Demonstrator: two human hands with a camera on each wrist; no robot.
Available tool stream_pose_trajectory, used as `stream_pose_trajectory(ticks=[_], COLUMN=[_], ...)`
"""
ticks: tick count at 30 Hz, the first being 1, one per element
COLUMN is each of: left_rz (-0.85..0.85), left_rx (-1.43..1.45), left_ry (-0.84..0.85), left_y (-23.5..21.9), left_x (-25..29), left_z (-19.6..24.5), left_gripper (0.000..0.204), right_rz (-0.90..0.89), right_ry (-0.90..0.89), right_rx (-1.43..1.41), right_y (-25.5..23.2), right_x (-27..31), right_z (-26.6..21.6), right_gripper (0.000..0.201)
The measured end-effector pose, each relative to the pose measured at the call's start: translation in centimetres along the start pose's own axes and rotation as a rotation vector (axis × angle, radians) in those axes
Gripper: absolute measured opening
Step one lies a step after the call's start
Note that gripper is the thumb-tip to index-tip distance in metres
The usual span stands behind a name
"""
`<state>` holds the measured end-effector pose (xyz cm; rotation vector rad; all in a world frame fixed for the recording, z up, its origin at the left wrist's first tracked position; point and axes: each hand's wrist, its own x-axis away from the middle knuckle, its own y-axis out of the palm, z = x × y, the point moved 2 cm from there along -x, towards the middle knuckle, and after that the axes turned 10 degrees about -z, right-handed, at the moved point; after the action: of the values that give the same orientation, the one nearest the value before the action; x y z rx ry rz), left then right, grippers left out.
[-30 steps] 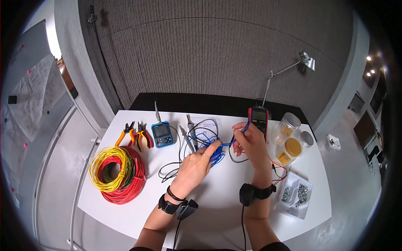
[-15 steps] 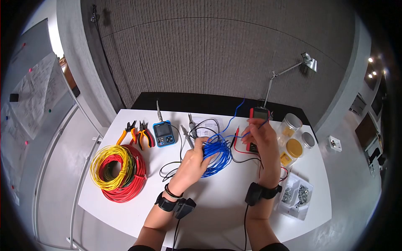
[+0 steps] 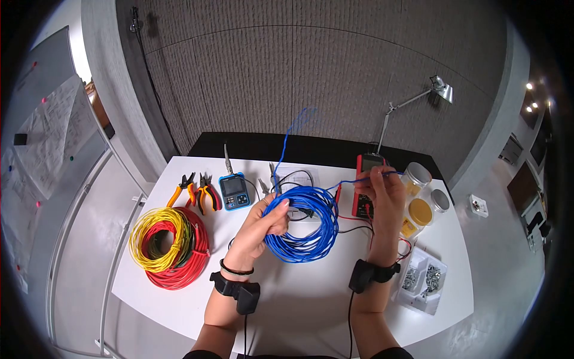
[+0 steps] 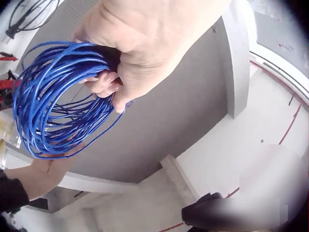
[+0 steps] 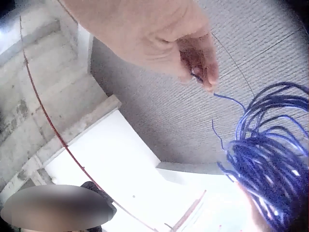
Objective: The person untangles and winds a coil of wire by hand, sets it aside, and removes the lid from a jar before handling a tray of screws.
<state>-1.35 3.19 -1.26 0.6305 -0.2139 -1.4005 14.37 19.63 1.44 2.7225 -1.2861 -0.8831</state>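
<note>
My left hand [image 3: 257,227] grips a coil of blue wire [image 3: 326,224] at its left side, with thumb and fingers wrapped round the strands. In the left wrist view the coil [image 4: 43,96] hangs as a thick open ring from the curled fingers. My right hand [image 3: 385,200] pinches a single strand of the blue wire [image 3: 347,181], which runs taut from the coil's upper right. The pinched strand [image 5: 229,98] also shows in the right wrist view, between thumb and fingertips. Another loose strand [image 3: 284,143] rises from the coil toward the wall.
At left lie yellow [image 3: 140,239] and red [image 3: 200,251] wire coils, below two pliers [image 3: 206,194] and a blue handheld meter [image 3: 234,191]. A red multimeter [image 3: 360,206] with leads, jars [image 3: 417,173] and a screw tray [image 3: 423,281] stand at right.
The left hand has turned and raised the blue coil, which now spreads into an open ring. My right hand has moved right, drawing out a strand; the loose strand swung left and up.
</note>
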Motion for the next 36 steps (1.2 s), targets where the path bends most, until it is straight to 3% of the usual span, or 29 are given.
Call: stream_pose_trajectory(ticks=[1,3,5,7,9,11,12,16,19,22,24,25,27,29,31,33,35,36], left_rz=[-0.015,-0.084,-0.152,-0.255,-0.191,0.118,0.161,0.231,0.193,0.159,0.159,0.16,0.17,0.179,0.163,0.128,0.092,0.084], left_rx=[0.081,0.204,0.328,0.625,0.621,0.533,0.568,0.59,0.572,0.625,0.622,0.619,0.602,0.584,0.551,0.534,0.517,0.446], left_ry=[0.02,0.026,0.031,0.079,0.078,0.119,0.131,0.169,0.169,0.168,0.185,0.201,0.218,0.233,0.248,0.223,0.194,0.195], left_y=[-0.1,-1.0,-1.4,-1.4,-1.1,-1.6,-2.0,-2.7,-2.9,-2.0,-1.9,-1.9,-1.7,-1.6,-1.6,-1.4,-1.1,-0.7], left_x=[0.0,0.0,0.0,0.0,0.0,-0.1,-0.3,-0.4,-0.4,-0.3,-0.3,-0.3,-0.2,-0.1,0.0,0.0,0.0,0.1], left_z=[0.0,-0.3,-0.3,0.1,0.9,1.2,1.0,0.9,1.0,1.0,0.8,0.8,0.9,1.0,1.0,0.9,0.6,0.5], left_gripper=[0.021,0.026,0.032,0.039,0.04,0.04,0.039,0.037,0.037,0.036,0.037,0.037,0.037,0.037,0.037,0.035,0.034,0.033], right_rz=[-0.001,0.049,0.079,0.111,0.114,0.105,0.095,0.129,0.174,0.086,0.021,0.021,-0.139,-0.205,-0.264,-0.263,-0.382,-0.356], right_ry=[0.0,-0.196,-0.221,-0.244,-0.177,-0.189,-0.202,-0.222,-0.243,-0.157,0.048,0.048,0.266,0.279,-0.076,-0.046,-0.196,-0.237], right_rx=[0.0,0.227,0.329,0.429,0.465,0.457,0.45,0.388,0.355,0.276,0.093,0.093,0.01,-0.042,0.391,0.439,0.599,0.613], right_y=[0.1,0.2,0.1,0.1,0.1,0.1,0.1,0.1,-0.2,-0.2,0.7,0.9,1.5,1.6,2.6,3.6,4.4,4.4], right_x=[0.0,-0.2,-0.2,-0.2,-0.1,-0.1,-0.1,-0.2,-0.3,-0.3,-0.1,-0.1,-0.1,0.0,0.3,0.7,0.9,0.8], right_z=[0.3,0.5,0.5,0.3,0.0,0.0,0.0,0.1,0.1,0.4,0.4,0.4,0.9,1.8,2.1,1.6,1.4,2.1], right_gripper=[0.017,0.013,0.011,0.009,0.007,0.008,0.009,0.011,0.017,0.029,0.04,0.04,0.046,0.037,0.023,0.012,0.02,0.024])
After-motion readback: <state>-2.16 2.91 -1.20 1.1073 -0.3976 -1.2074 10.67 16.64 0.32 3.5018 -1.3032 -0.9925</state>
